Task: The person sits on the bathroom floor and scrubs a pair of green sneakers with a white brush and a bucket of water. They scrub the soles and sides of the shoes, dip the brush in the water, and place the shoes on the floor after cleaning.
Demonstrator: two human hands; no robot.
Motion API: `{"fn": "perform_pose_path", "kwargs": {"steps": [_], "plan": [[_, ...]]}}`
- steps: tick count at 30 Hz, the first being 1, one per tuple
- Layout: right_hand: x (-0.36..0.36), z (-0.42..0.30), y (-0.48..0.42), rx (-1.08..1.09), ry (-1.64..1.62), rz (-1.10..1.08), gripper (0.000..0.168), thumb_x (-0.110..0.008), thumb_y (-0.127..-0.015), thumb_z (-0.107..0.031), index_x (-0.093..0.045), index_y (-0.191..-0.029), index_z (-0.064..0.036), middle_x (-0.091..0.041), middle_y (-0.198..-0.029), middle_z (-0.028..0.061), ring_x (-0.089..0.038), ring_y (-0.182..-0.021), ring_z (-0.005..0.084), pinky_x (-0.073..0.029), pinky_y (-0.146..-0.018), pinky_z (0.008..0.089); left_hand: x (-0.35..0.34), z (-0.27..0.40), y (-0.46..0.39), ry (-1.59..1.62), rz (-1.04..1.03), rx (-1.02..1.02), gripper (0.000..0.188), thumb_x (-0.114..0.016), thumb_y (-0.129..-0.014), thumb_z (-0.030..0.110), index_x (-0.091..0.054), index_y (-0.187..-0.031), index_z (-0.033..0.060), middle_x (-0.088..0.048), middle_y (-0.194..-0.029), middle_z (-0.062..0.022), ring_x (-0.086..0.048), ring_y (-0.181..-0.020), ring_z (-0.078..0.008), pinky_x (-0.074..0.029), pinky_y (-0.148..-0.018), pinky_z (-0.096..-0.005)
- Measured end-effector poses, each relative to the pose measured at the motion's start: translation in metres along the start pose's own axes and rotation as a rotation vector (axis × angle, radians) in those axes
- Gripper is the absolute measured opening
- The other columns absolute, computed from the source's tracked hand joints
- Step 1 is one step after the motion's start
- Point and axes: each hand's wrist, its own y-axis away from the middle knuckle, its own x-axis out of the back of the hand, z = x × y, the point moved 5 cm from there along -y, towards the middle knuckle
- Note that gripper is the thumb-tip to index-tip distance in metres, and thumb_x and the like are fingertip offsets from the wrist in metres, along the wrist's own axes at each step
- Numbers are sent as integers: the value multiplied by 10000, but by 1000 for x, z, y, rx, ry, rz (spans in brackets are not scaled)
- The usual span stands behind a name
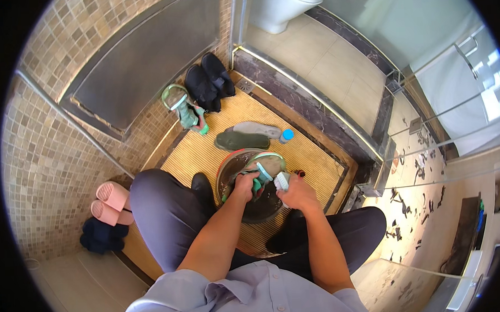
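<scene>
A green and brown shoe [271, 162] is held over a round basin [261, 216] of dark water, between my knees. My left hand [246, 184] grips the shoe near its upper. Closed around a scrubbing brush with white bristles [281, 182] is my right hand [298, 192], just right of the shoe; the bristles face it. More green material lies low in the basin, partly hidden by my left hand. Beyond the basin rim rest a dark green insole [242, 140] and a grey insole [257, 129], beside a bottle with a blue cap [287, 135].
Another green shoe [185, 110] and a pair of black shoes [209, 80] stand by the tiled wall. Pink slippers [109, 202] and a dark cloth item [103, 235] lie at left. A floor drain [245, 86] and a raised marble curb [302, 99] border the ribbed floor.
</scene>
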Motion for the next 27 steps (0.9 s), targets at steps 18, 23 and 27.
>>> {"fn": "perform_pose_path", "kwargs": {"steps": [18,23,27], "plan": [[-37,1,-38,71,-98,67,806,-763,-838,-439,-428,-1371,65,-629,-1201,347,-655,-1086,498,-540,-904,550,12,-21,-21,26,50,17,322,-783,-835,81,-693,-1124,-28,-716,-1033,-124,-692,-876,-240,-530,-781,-383],[-36,-1,-38,77,-162,66,788,-764,-845,-421,-428,-1368,63,-623,-1213,350,-648,-1101,498,-536,-918,545,9,-21,-23,-40,68,28,338,-779,-828,79,-700,-1140,-25,-719,-1057,-115,-687,-907,-237,-530,-780,-390],[-36,-3,-39,68,-154,120,732,-760,-834,-401,-491,-1368,22,-679,-1161,318,-653,-1096,480,-519,-926,533,6,-20,-27,-69,101,-53,345,-758,-812,68,-705,-1143,-15,-719,-1080,-109,-681,-945,-248,-522,-816,-387]]}}
